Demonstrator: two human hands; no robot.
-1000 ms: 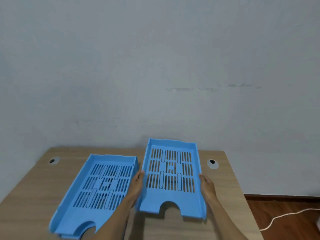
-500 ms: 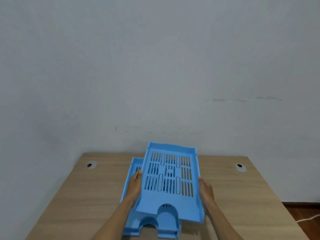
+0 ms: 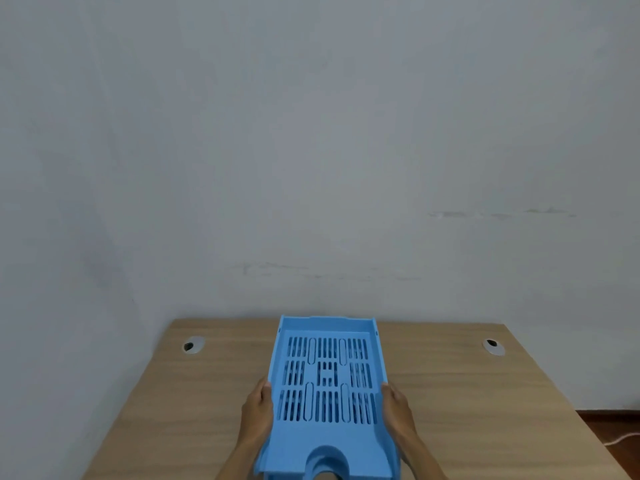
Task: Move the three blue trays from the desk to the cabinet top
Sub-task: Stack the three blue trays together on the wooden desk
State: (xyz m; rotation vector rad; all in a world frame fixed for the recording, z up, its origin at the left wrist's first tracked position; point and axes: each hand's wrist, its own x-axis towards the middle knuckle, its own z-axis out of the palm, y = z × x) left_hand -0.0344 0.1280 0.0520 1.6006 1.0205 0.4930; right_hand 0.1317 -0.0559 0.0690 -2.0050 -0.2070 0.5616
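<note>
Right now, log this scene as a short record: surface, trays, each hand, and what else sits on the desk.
surface: wooden desk against a grey wall
trays: top blue tray nested over another blue tray; only a sliver of the lower one shows; no third tray in view
left hand: grips the top tray's left edge
right hand: grips its right edge
other: two cable grommets, one near each back corner
cabinet: not in view

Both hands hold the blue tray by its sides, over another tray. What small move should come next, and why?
Probably lower the top tray straight down until it seats in the tray under it. The left hand and right hand grip its side walls, and it looks nearly lined up over the lower one on the desk, so stacking seems the nearest step before carrying.
</note>
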